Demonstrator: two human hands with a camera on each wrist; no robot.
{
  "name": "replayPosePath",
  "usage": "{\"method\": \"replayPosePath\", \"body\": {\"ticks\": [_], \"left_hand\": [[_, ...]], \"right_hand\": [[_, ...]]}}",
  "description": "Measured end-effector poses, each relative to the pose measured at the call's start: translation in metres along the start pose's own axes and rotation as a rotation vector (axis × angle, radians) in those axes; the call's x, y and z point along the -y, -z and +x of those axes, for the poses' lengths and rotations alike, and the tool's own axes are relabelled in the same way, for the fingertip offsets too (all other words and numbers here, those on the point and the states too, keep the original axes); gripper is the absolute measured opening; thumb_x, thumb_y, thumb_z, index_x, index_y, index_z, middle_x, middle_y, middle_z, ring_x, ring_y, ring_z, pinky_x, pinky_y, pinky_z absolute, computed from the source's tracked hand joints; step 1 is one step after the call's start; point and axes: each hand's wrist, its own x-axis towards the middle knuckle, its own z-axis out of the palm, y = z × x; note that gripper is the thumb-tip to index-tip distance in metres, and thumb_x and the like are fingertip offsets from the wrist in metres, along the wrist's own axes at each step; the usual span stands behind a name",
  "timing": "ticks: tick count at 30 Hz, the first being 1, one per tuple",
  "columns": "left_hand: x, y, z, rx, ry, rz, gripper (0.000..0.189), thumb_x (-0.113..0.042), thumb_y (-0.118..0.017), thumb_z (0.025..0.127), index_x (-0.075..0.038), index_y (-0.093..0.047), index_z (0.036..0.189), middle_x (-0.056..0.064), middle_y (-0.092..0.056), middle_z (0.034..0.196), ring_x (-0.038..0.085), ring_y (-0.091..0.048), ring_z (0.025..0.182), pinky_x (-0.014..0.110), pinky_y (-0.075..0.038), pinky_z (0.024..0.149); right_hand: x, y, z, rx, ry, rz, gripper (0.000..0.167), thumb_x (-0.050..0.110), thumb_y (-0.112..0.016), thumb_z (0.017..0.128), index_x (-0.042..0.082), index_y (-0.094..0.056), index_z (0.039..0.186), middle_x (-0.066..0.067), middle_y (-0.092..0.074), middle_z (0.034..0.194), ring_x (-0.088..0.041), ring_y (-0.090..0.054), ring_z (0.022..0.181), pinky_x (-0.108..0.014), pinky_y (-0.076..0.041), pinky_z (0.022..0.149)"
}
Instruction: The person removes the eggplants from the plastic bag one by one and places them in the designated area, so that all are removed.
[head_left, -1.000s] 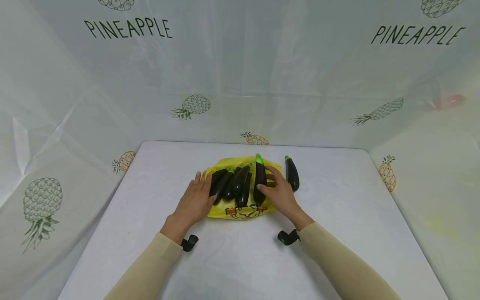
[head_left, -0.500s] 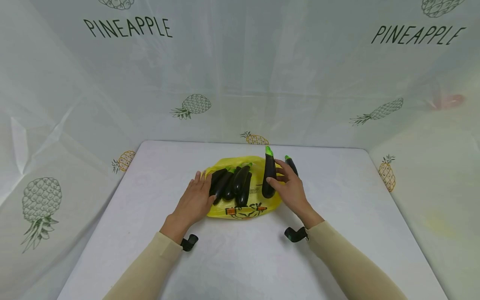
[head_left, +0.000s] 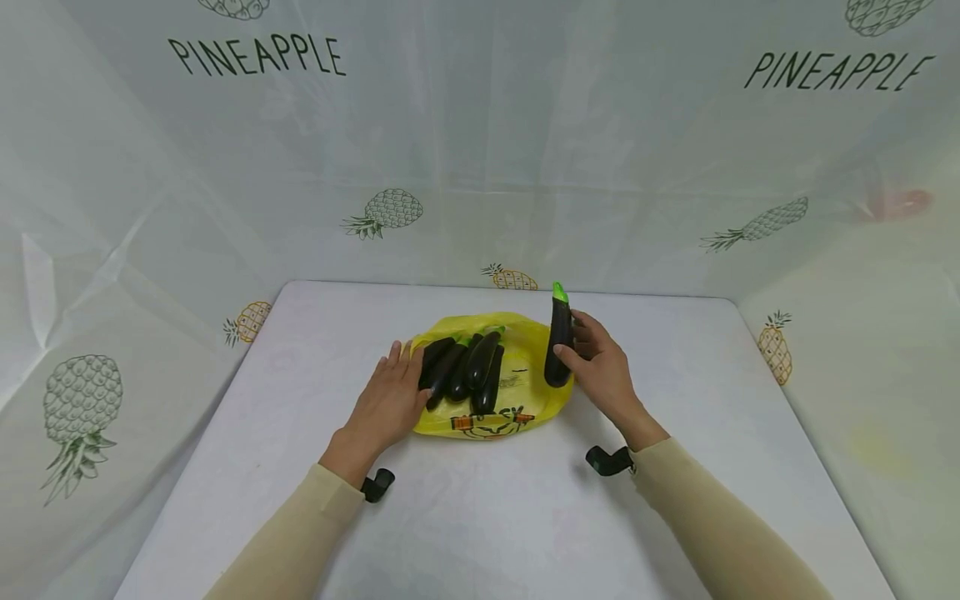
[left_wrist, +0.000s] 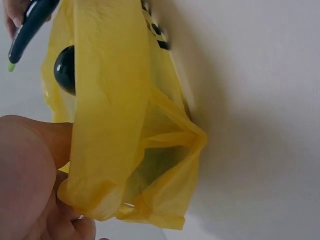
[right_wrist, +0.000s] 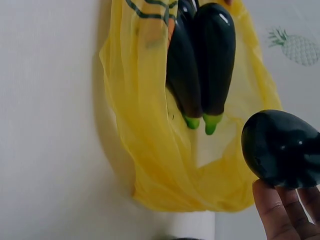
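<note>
A yellow plastic bag (head_left: pixel 525 402) lies open on the table with several dark eggplants (head_left: pixel 483 362) gathered in its left part. My left hand (head_left: pixel 386 400) holds the bag's left edge; in the left wrist view its thumb goes behind the yellow plastic. Over the bag's right rim, my right hand (head_left: pixel 600 371) grips another eggplant (head_left: pixel 559 342) between thumb and fingers, green stem end pointing up and away. In the right wrist view, that held eggplant (right_wrist: pixel 280 147) shows its rounded end, with fingers (right_wrist: pixel 282 212) beneath it and the bagged eggplants (right_wrist: pixel 215 60) beyond.
The white table (head_left: pixel 480 517) ends at a back edge, where a pale curtain (head_left: pixel 600 167) printed with pineapples hangs. It also runs down both sides. A black wrist camera (head_left: pixel 607 461) sits below the right wrist, another camera (head_left: pixel 378 485) below the left.
My right hand has lifted the eggplant from inside the bag and carried it rightward to the rim. The eggplant lying right of the bag is now hidden behind that hand. My left hand stays put.
</note>
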Motion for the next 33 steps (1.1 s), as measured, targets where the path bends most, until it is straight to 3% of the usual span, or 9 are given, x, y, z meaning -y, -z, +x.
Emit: {"method": "replayPosePath", "body": {"ticks": [6, 16, 20, 33], "left_hand": [[0.004, 0.002, 0.001, -0.036, -0.028, 0.064, 0.063, -0.030, -0.053, 0.113, 0.005, -0.035, 0.162, 0.028, -0.029, 0.169, 0.044, -0.021, 0.160, 0.059, -0.024, 0.129], [0.007, 0.004, 0.001, -0.079, -0.053, 0.121, 0.061, -0.029, -0.054, 0.112, 0.006, -0.039, 0.160, 0.029, -0.032, 0.167, 0.046, -0.028, 0.158, 0.059, -0.028, 0.128], [0.007, 0.004, 0.001, -0.071, -0.049, 0.119, 0.062, -0.029, -0.054, 0.112, 0.006, -0.038, 0.160, 0.029, -0.032, 0.167, 0.046, -0.028, 0.158, 0.059, -0.027, 0.128], [0.006, 0.004, 0.001, -0.054, -0.041, 0.076, 0.061, -0.029, -0.051, 0.113, 0.006, -0.037, 0.161, 0.029, -0.030, 0.169, 0.045, -0.024, 0.159, 0.059, -0.024, 0.129]], "right_hand": [[-0.001, 0.006, 0.001, -0.003, -0.006, -0.003, 0.067, 0.025, -0.072, 0.103, 0.026, -0.042, 0.162, -0.022, -0.063, 0.140, -0.041, -0.067, 0.122, -0.058, -0.060, 0.096], [-0.005, 0.022, 0.008, -0.039, 0.008, -0.030, 0.066, 0.030, -0.070, 0.104, 0.026, -0.042, 0.163, -0.022, -0.061, 0.146, -0.041, -0.068, 0.120, -0.054, -0.063, 0.088], [-0.007, 0.032, 0.012, -0.058, 0.005, -0.055, 0.067, 0.034, -0.069, 0.104, 0.025, -0.041, 0.164, -0.023, -0.061, 0.146, -0.042, -0.068, 0.120, -0.058, -0.061, 0.093], [-0.022, 0.062, 0.023, -0.114, -0.054, -0.164, 0.066, 0.039, -0.064, 0.105, 0.021, -0.040, 0.164, -0.024, -0.061, 0.146, -0.042, -0.068, 0.123, -0.052, -0.061, 0.090]]}}
